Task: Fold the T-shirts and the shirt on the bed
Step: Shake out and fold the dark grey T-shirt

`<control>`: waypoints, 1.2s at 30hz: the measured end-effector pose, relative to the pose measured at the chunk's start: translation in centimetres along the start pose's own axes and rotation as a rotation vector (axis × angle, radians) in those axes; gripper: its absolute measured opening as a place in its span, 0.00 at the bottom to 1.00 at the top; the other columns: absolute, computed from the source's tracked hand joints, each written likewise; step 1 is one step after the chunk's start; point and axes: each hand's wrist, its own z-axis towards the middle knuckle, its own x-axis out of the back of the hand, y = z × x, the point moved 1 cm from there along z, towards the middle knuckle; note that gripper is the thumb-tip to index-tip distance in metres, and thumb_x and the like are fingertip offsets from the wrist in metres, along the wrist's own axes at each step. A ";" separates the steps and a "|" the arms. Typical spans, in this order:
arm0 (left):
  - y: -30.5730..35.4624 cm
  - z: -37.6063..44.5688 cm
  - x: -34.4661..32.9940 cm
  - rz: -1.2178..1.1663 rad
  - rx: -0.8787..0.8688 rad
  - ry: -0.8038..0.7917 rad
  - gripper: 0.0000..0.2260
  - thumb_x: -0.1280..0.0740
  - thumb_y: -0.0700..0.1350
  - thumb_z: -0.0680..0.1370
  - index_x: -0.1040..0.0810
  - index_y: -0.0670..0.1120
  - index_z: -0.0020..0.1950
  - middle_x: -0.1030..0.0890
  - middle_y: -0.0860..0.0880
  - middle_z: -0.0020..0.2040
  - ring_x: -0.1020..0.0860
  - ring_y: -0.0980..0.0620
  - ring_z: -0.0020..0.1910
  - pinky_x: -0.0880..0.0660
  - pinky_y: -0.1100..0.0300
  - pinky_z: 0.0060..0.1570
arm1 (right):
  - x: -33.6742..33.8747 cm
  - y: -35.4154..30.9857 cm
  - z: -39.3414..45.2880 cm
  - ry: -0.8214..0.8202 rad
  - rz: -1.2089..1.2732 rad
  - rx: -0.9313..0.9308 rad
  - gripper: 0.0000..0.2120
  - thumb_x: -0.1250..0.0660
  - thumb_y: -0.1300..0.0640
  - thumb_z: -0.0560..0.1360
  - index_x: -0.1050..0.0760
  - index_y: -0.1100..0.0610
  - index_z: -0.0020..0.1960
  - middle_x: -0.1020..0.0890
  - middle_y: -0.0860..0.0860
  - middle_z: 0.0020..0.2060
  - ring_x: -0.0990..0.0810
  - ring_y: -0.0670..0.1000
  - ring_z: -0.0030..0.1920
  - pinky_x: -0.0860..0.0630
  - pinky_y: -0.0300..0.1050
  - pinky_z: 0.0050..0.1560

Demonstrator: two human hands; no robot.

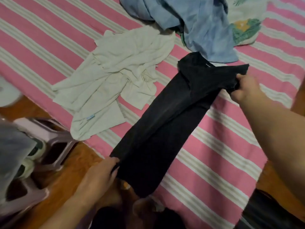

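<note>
So the bed with the pink and cream striped sheet (49, 38) fills most of the frame, and three garments are on it. Biggest is the crumpled pale blue shirt (203, 27) at the top centre, not touched yet. Left of centre there's a rumpled cream-white T-shirt (115, 76), also waiting its turn. The one being worked on is the black T-shirt (165, 129), running diagonally from lower centre up to the right, already narrowed into a long strip with its sides turned in.

Right hand (244, 91) is pinching the sleeve or shoulder end at the right of the frame, fingers curled round the fabric. Left hand (100, 172) grips the hem end at the lower centre, right at the bed's edge.

My read: this is mid-fold on the first T-shirt. Next move probably means bringing one end over to meet the other, keeping the strip flat so the sides don't spring open.

Labels: a small blue tag (90, 117) on the cream-white one and a white tag (208, 64) at the black collar, both too small to read.
</note>
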 end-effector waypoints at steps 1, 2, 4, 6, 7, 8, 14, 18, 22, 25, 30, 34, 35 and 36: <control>0.9 -0.7 -2.6 0.009 -0.014 -0.054 0.11 0.26 0.42 0.75 0.21 0.51 0.56 0.19 0.54 0.45 0.20 0.53 0.40 0.23 0.57 0.37 | 2.0 0.7 0.1 0.029 -0.054 0.001 0.18 0.40 0.67 0.77 0.22 0.60 0.65 0.15 0.59 0.54 0.14 0.59 0.51 0.17 0.56 0.36; 1.6 -1.2 -5.2 0.021 -0.012 -0.118 0.12 0.26 0.43 0.75 0.22 0.52 0.57 0.20 0.54 0.47 0.19 0.53 0.42 0.22 0.55 0.39 | 3.7 1.8 0.6 0.041 -0.076 -0.021 0.16 0.40 0.67 0.78 0.21 0.61 0.63 0.14 0.58 0.54 0.13 0.58 0.47 0.17 0.56 0.33; 2.4 -1.5 -10.3 0.064 -0.016 -0.198 0.11 0.26 0.43 0.75 0.23 0.52 0.55 0.24 0.54 0.46 0.20 0.52 0.42 0.21 0.53 0.40 | 6.4 4.8 1.3 0.037 -0.118 -0.121 0.10 0.41 0.63 0.81 0.22 0.59 0.56 0.13 0.54 0.48 0.13 0.53 0.35 0.18 0.56 0.27; 2.6 -1.1 -13.9 0.117 -0.035 -0.210 0.10 0.26 0.42 0.73 0.23 0.51 0.49 0.26 0.54 0.43 0.24 0.51 0.41 0.23 0.53 0.39 | 8.2 8.2 2.6 0.010 -0.181 -0.206 0.11 0.40 0.63 0.81 0.23 0.57 0.60 0.15 0.53 0.51 0.15 0.50 0.33 0.19 0.47 0.27; 2.8 -0.9 -15.0 0.146 -0.029 -0.221 0.10 0.26 0.41 0.72 0.24 0.50 0.48 0.27 0.53 0.42 0.25 0.50 0.41 0.24 0.52 0.39 | 8.4 9.5 2.9 -0.001 -0.182 -0.210 0.15 0.38 0.64 0.79 0.25 0.57 0.65 0.17 0.53 0.54 0.15 0.49 0.35 0.20 0.44 0.28; 2.9 -0.8 -15.6 0.176 -0.022 -0.231 0.10 0.26 0.41 0.71 0.24 0.49 0.47 0.27 0.52 0.42 0.26 0.49 0.41 0.24 0.52 0.39 | 8.3 10.5 3.4 -0.011 -0.204 -0.169 0.19 0.37 0.66 0.78 0.27 0.55 0.67 0.17 0.53 0.56 0.15 0.50 0.38 0.20 0.44 0.29; 4.6 -1.9 -12.0 0.128 0.020 -0.260 0.13 0.29 0.36 0.70 0.26 0.48 0.50 0.29 0.51 0.45 0.24 0.47 0.38 0.27 0.53 0.37 | 6.3 7.2 0.9 0.076 0.072 -0.049 0.05 0.38 0.48 0.79 0.26 0.47 0.46 0.14 0.52 0.50 0.16 0.56 0.45 0.17 0.57 0.47; 5.8 -2.8 -9.5 0.129 0.017 -0.306 0.15 0.29 0.36 0.71 0.28 0.49 0.54 0.31 0.52 0.48 0.23 0.46 0.36 0.26 0.51 0.34 | 7.2 4.4 1.0 0.137 -0.109 0.171 0.18 0.44 0.63 0.70 0.22 0.50 0.52 0.20 0.53 0.46 0.21 0.52 0.39 0.19 0.43 0.43; 6.5 -3.5 -11.3 0.120 -0.019 -0.401 0.17 0.32 0.39 0.73 0.28 0.50 0.60 0.31 0.52 0.52 0.22 0.46 0.42 0.24 0.51 0.41 | 9.3 5.5 1.9 0.275 -0.191 0.154 0.06 0.39 0.60 0.60 0.26 0.53 0.28 0.17 0.56 0.40 0.21 0.57 0.37 0.18 0.54 0.35; 6.5 -3.4 -13.8 0.207 -0.049 -0.543 0.20 0.36 0.47 0.78 0.30 0.51 0.70 0.27 0.50 0.58 0.22 0.46 0.55 0.24 0.51 0.54 | 10.3 7.6 3.0 0.236 -0.470 0.069 0.11 0.39 0.64 0.72 0.21 0.51 0.44 0.18 0.54 0.48 0.19 0.56 0.44 0.18 0.43 0.33; 3.8 -2.0 -12.3 0.354 -0.017 -0.302 0.14 0.41 0.55 0.79 0.21 0.49 0.54 0.23 0.49 0.48 0.22 0.45 0.49 0.22 0.49 0.47 | 12.9 13.8 -3.5 0.224 -1.082 0.370 0.16 0.40 0.65 0.75 0.24 0.57 0.61 0.29 0.58 0.66 0.29 0.60 0.64 0.36 0.42 0.63; -0.7 0.8 -8.5 0.183 0.346 -0.095 0.14 0.32 0.46 0.79 0.25 0.44 0.63 0.23 0.44 0.56 0.25 0.44 0.57 0.25 0.47 0.60 | 14.6 23.9 -15.3 -0.179 -1.045 0.358 0.06 0.37 0.64 0.78 0.22 0.59 0.52 0.20 0.54 0.49 0.22 0.56 0.50 0.27 0.47 0.51; -1.9 1.6 -8.0 0.095 0.449 -0.115 0.14 0.32 0.46 0.80 0.25 0.44 0.64 0.24 0.45 0.57 0.25 0.45 0.58 0.25 0.47 0.62 | 14.8 26.4 -17.9 -0.227 -1.035 0.277 0.05 0.36 0.62 0.79 0.22 0.57 0.53 0.20 0.52 0.47 0.21 0.54 0.49 0.26 0.48 0.51; -2.7 2.5 -7.8 -0.002 0.537 -0.162 0.12 0.32 0.47 0.81 0.25 0.45 0.63 0.23 0.47 0.57 0.24 0.47 0.58 0.24 0.48 0.62 | 14.8 28.7 -20.2 -0.246 -1.014 0.181 0.05 0.35 0.60 0.80 0.23 0.55 0.55 0.20 0.49 0.47 0.21 0.52 0.49 0.25 0.47 0.51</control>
